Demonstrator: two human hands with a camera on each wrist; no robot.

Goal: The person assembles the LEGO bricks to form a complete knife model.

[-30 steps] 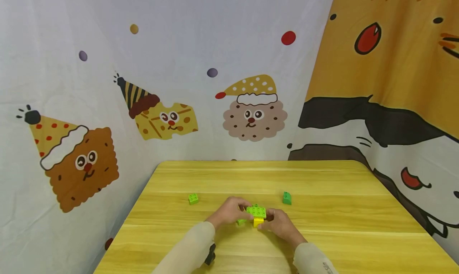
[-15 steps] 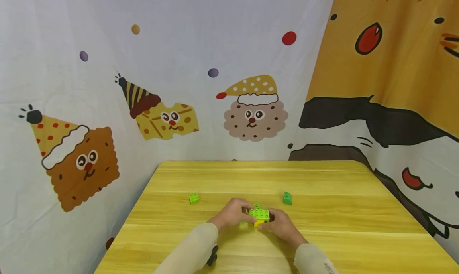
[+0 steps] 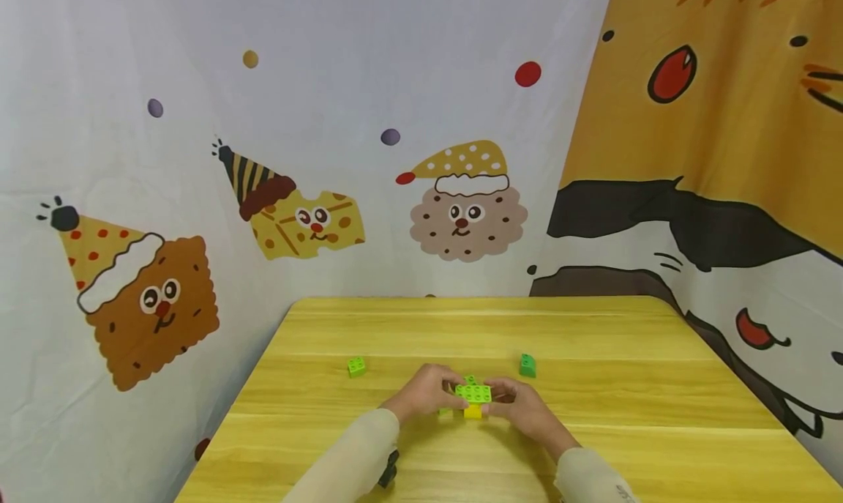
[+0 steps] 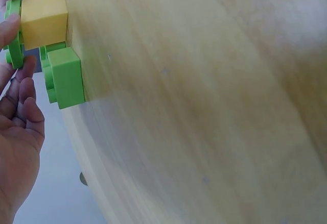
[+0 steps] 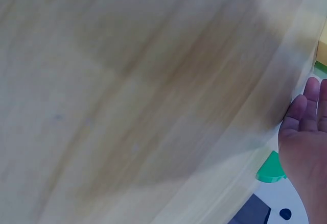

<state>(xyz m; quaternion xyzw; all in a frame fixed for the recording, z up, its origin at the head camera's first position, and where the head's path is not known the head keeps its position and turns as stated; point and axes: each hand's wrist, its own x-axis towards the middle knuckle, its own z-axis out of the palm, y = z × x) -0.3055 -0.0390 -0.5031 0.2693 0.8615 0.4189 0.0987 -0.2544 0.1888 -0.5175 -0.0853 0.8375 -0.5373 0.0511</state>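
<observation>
My left hand (image 3: 426,393) pinches a flat light green building-block plate (image 3: 473,394) between thumb and fingers. Below the plate sits a yellow block (image 3: 472,411), also visible in the left wrist view. Beside the yellow block stands a light green block (image 4: 67,78), mostly covered by the left hand in the head view. Another light green studded piece (image 3: 470,380) peeks out behind the plate. At the right end of the plate is my right hand (image 3: 527,409), fingers fairly straight, thumb tip close by the yellow block; whether it touches is unclear.
A light green block (image 3: 356,367) lies on the wooden table (image 3: 626,393) to the left. To the right, farther back, lies a darker green curved block (image 3: 527,365). A printed cloth (image 3: 329,122) hangs behind the table.
The right hand has shifted slightly right, its thumb drawing back from the front of the yellow block. The plate moved a little right and nearer, then slightly back left, in the left hand's grip.
</observation>
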